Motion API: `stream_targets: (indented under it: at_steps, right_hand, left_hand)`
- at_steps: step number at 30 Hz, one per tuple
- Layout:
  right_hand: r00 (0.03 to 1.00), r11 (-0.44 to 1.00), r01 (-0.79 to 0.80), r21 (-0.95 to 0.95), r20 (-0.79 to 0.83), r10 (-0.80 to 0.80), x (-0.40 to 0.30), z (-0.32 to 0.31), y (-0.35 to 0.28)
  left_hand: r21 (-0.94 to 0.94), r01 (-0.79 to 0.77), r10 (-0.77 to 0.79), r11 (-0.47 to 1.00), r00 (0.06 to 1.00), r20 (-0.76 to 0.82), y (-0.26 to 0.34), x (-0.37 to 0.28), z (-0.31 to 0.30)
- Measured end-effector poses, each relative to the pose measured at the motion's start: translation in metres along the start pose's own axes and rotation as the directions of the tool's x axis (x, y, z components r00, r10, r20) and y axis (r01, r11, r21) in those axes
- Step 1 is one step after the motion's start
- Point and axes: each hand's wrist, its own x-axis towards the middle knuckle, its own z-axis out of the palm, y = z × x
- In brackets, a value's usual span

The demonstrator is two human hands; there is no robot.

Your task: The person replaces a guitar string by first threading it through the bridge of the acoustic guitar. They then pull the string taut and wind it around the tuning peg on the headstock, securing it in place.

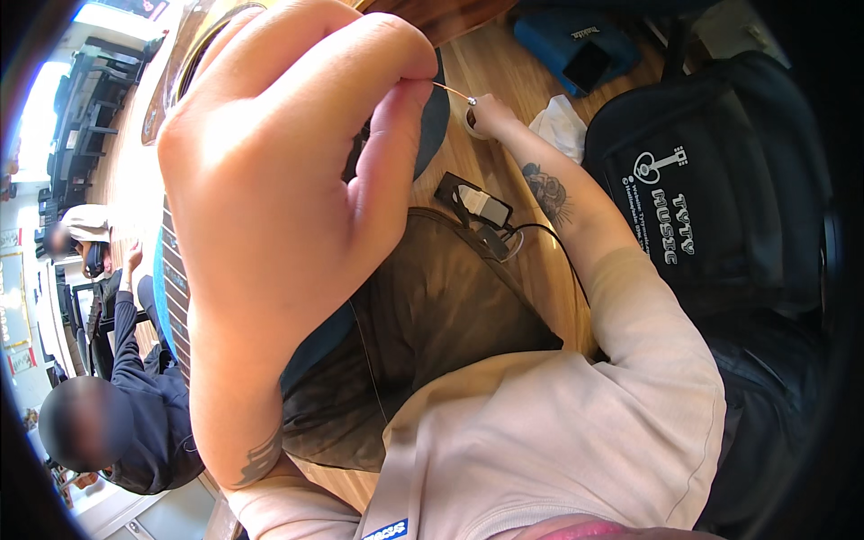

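My left hand (290,155) is raised close to the camera, thumb and forefinger pinching a thin copper-coloured guitar string (451,90). The string runs to a small metallic ball end at my right hand (496,116), whose fingers are closed around that end. A pale ring-shaped object (476,128) shows by the right fingers; whether it is held is unclear. Behind my left hand lies an acoustic guitar, with its glossy wooden body (439,19) at the top and its fretted neck (177,283) at the left, largely hidden. A thin line hangs over brown fabric (432,290) at my lap.
A blue Makita case (540,47) carries a dark phone-like object (587,66). White tissue (561,125), a black device with a cable (482,202) and a black bag (702,189) are at the right. Blue padding (435,128) borders the guitar. Two people are at the left.
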Motion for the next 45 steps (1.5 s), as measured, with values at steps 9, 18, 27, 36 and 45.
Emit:
stream_targets:
  at_steps: [9, 18, 27, 36, 45]
  right_hand:
    - [1.000, 0.999, -0.022, -0.033, 0.010, 0.022, 0.005, -0.003, 0.012]
    - [0.863, 0.853, 0.289, 0.434, -0.505, -0.035, -0.035, -0.006, 0.003]
    - [0.724, -0.024, 0.627, 0.779, -0.593, -0.353, -0.198, -0.185, -0.112]
    - [0.531, -0.184, 0.738, 0.649, -0.727, -0.436, -0.202, -0.264, -0.151]
    - [0.465, -0.021, 0.837, 0.547, -0.732, -0.498, -0.147, -0.315, -0.169]
  left_hand:
    - [0.021, 0.097, -0.098, 0.995, 0.994, 0.055, 0.016, 0.009, -0.010]
    - [0.147, 0.094, -0.117, 0.985, 0.981, 0.157, 0.002, 0.011, -0.036]
    - [0.097, 0.164, -0.174, 0.982, 0.980, 0.100, -0.007, 0.020, -0.041]
    - [0.087, 0.189, -0.185, 0.978, 0.982, -0.044, 0.008, 0.037, -0.070]
    - [0.214, 0.182, -0.156, 0.960, 0.979, -0.133, -0.024, 0.044, -0.068]
